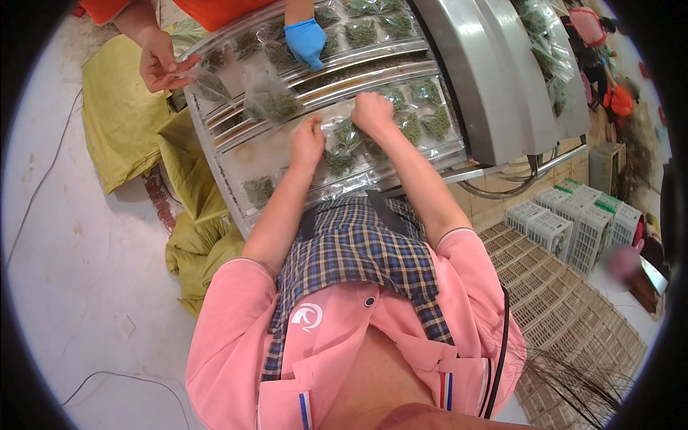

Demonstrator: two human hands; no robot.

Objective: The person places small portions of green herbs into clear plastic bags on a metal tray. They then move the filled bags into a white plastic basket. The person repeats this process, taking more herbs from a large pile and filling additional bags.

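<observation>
My left hand (307, 142), fingers curled, is over the near half of a metal machine bed (252, 156). To its right, my right hand (373, 114) is curled over clear plastic bags of small green produce, resembling green peppercorns. One filled bag (346, 134) lies between my hands, just beside the right fingers. Another filled bag (338, 161) is below it. More bags (435, 124) lie flat in rows to the right. Both sets of fingertips are hidden or too small to make out, so any grip on the plastic cannot be settled.
Across the bed, a co-worker's blue-gloved hand (305, 43) and bare hand (161, 62) are among more bags. Metal sealing bars (371, 56) cross the bed. A steel lid (484, 80) stands right. Yellow-green sacks (126, 113) lie left; plastic crates (575, 215) stand right.
</observation>
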